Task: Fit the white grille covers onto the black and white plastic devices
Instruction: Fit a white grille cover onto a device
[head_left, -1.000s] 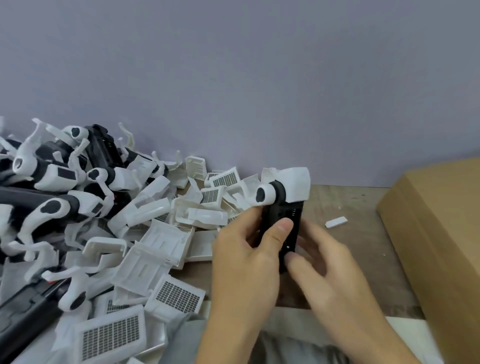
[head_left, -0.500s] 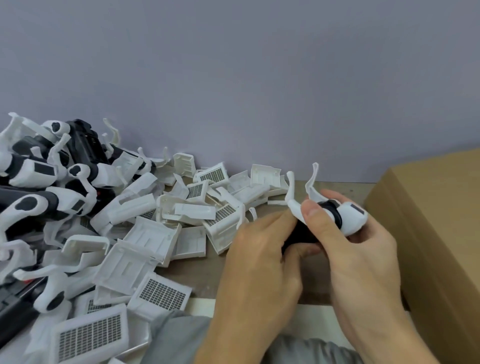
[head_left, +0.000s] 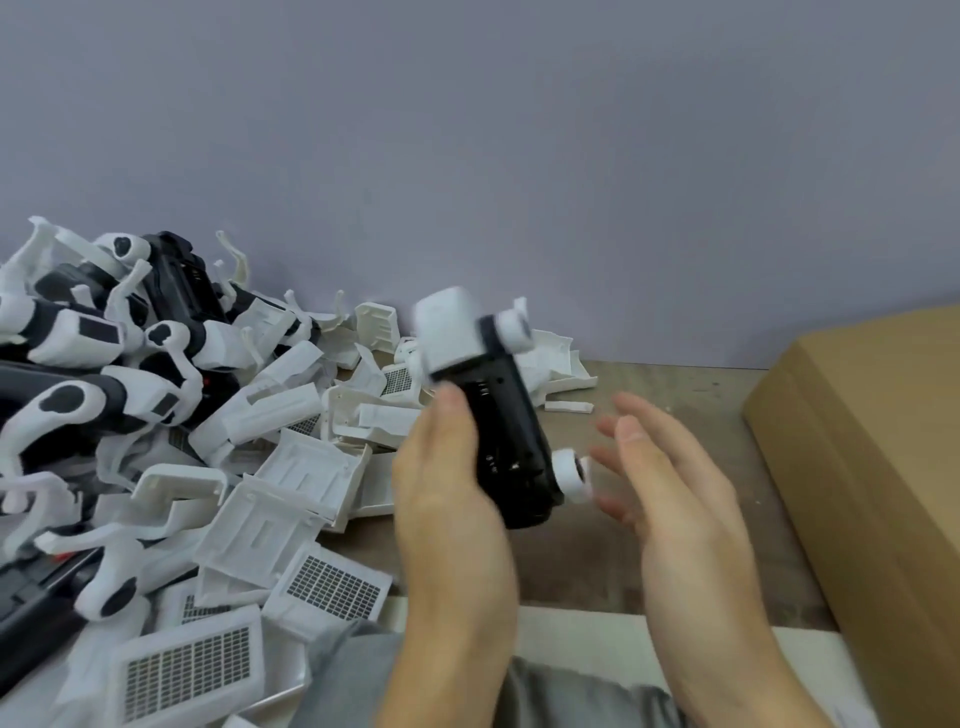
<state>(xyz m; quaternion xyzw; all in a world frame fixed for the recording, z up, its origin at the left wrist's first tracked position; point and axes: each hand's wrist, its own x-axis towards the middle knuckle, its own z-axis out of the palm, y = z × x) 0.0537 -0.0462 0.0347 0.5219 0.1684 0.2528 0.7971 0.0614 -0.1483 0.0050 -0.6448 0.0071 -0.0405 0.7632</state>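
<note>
I hold one black and white device (head_left: 498, 431) above the table, tilted, with its white head up and its black body showing. My left hand (head_left: 447, 499) grips it from the left, thumb on the black body, the other fingers hidden behind. To its right, my right hand (head_left: 675, 478) is blurred, its fingers spread, and it holds nothing. White grille covers (head_left: 332, 587) lie loose at the lower left, one large one (head_left: 187, 670) nearest me. I cannot tell whether a cover sits on the held device.
A heap of black and white devices (head_left: 78, 405) and white plastic shells fills the left side up to the grey wall. A cardboard box (head_left: 883, 441) stands at the right. A small white piece (head_left: 569, 407) lies on the wooden table (head_left: 675, 395).
Both hands held the device sideways before. Now my right hand has let go and drawn off to the right, and my left hand has turned the device more upright.
</note>
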